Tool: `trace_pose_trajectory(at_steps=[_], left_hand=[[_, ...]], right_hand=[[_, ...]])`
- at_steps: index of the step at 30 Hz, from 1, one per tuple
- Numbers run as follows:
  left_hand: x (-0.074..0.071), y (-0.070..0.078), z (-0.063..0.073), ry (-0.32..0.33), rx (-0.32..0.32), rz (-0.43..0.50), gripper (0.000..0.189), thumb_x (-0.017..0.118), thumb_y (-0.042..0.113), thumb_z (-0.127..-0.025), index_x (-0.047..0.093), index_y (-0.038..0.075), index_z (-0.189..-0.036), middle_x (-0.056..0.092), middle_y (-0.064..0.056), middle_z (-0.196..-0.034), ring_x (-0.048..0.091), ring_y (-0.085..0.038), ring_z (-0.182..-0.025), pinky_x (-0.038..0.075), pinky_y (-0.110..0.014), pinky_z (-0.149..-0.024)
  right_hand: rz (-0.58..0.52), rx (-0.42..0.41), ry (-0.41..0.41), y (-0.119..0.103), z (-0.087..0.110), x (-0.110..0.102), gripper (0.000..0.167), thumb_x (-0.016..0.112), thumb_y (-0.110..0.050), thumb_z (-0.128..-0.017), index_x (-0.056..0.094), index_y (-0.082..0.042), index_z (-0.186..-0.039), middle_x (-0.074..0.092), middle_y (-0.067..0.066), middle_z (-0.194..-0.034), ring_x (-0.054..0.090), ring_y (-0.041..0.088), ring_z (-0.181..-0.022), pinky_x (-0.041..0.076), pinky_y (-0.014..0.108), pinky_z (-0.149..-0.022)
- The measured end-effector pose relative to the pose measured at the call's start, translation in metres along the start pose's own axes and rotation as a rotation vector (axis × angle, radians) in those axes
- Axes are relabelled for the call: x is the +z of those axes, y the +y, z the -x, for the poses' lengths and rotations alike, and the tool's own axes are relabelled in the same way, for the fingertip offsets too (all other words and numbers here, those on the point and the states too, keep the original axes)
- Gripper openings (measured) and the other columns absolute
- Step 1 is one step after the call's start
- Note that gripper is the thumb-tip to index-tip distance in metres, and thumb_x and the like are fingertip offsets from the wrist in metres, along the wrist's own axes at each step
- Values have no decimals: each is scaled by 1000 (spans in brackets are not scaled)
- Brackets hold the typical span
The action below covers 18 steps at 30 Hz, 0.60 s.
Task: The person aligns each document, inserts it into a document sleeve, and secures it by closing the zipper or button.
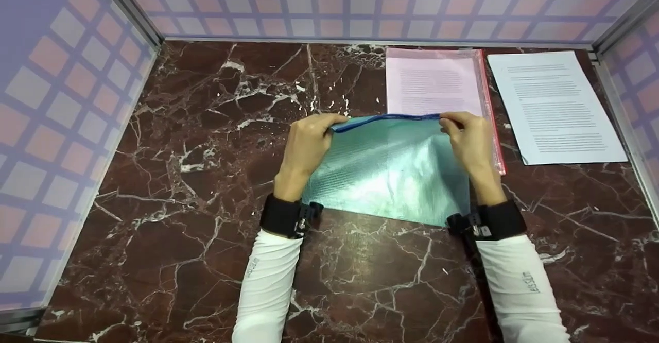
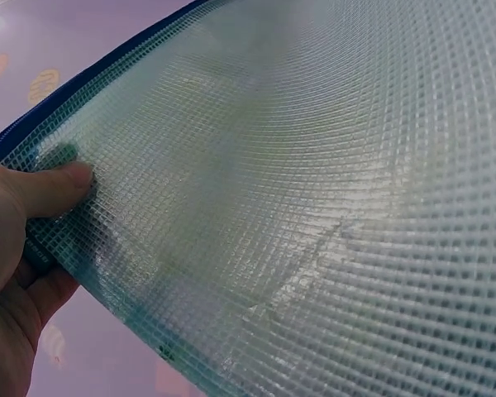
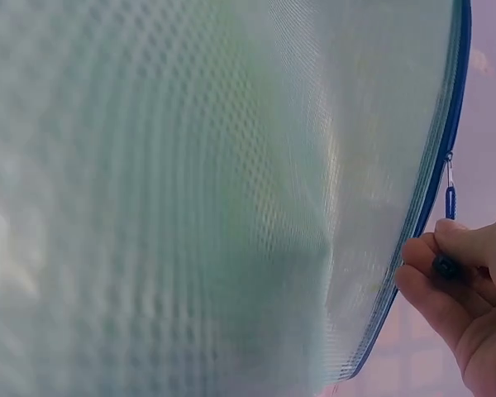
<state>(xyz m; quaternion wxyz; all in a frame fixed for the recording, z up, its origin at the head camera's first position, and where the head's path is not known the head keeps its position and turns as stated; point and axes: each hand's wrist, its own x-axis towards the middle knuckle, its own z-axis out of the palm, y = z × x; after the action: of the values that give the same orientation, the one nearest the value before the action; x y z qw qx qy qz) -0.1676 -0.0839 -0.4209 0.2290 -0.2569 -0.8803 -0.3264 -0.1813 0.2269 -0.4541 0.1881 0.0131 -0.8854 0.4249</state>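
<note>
A translucent green mesh zipper pouch (image 1: 381, 178) is held up between both hands, its blue zipper edge (image 1: 406, 117) along the top. My left hand (image 1: 305, 144) pinches the upper left corner; in the left wrist view the thumb lies on the mesh face, with other fingers behind it. At the right end of the zipper, my right hand (image 1: 472, 142) pinches the blue zipper pull (image 3: 450, 203), which hangs from a small metal slider. The pull's dark end (image 3: 445, 265) shows between the fingers.
Behind the pouch lies a red-edged clear folder (image 1: 486, 90) with a printed page, partly covered by the pouch and right hand. Printed white sheets (image 1: 561, 111) lie to its right. Checkered panels (image 1: 360, 8) border the dark marbled table (image 1: 206, 260) at the back and sides.
</note>
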Motion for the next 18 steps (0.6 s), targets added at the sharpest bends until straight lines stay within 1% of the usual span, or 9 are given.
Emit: trace_pose_trajectory(at_steps=[1, 2, 4, 8, 12, 18], left_hand=[[-1, -1, 0, 4, -3, 3, 28, 60, -12, -86, 75, 4, -102, 77, -13, -100, 75, -26, -90, 61, -30, -86], [-2, -1, 0, 8, -7, 6, 27, 60, -12, -86, 75, 3, -102, 77, -13, -100, 75, -27, -90, 61, -30, -86], [-3, -2, 0, 17, -15, 13, 27, 60, -12, -86, 75, 3, -102, 77, -13, -100, 75, -27, -91, 61, -30, -86], [-5, -5, 1, 39, -26, 26, 27, 58, -14, -85, 75, 2, -100, 77, -14, -100, 75, -27, -92, 60, -29, -88], [-6, -7, 2, 61, -29, 23, 29, 57, -17, -83, 74, 1, -99, 77, -14, -99, 75, -28, -92, 60, -29, -88], [-7, -11, 2, 76, -31, 18, 31, 56, -17, -82, 74, 1, -99, 77, -14, -98, 75, -28, -90, 61, -30, -86]], right_hand=[[3, 7, 7, 2, 1, -2, 15, 70, -2, -90, 75, 7, -100, 75, 26, -95, 59, -17, -66, 42, -3, -60], [1, 10, 13, 3, 3, -3, 15, 70, -3, -90, 75, 7, -99, 75, 27, -95, 55, -22, -64, 42, -3, -60], [10, 5, 26, 6, 4, -6, 14, 70, -3, -89, 75, 7, -98, 75, 26, -94, 51, -27, -64, 41, -3, -60], [10, -8, 42, 9, 4, -10, 14, 71, -2, -88, 75, 8, -97, 75, 27, -91, 51, -28, -64, 40, -3, -60], [17, -17, 40, 10, 6, -13, 14, 71, -3, -89, 75, 8, -97, 75, 26, -89, 52, -26, -65, 39, -2, -60], [41, -3, 44, 13, 5, -19, 14, 71, -4, -89, 76, 7, -98, 75, 25, -88, 51, -25, -63, 39, -2, -58]])
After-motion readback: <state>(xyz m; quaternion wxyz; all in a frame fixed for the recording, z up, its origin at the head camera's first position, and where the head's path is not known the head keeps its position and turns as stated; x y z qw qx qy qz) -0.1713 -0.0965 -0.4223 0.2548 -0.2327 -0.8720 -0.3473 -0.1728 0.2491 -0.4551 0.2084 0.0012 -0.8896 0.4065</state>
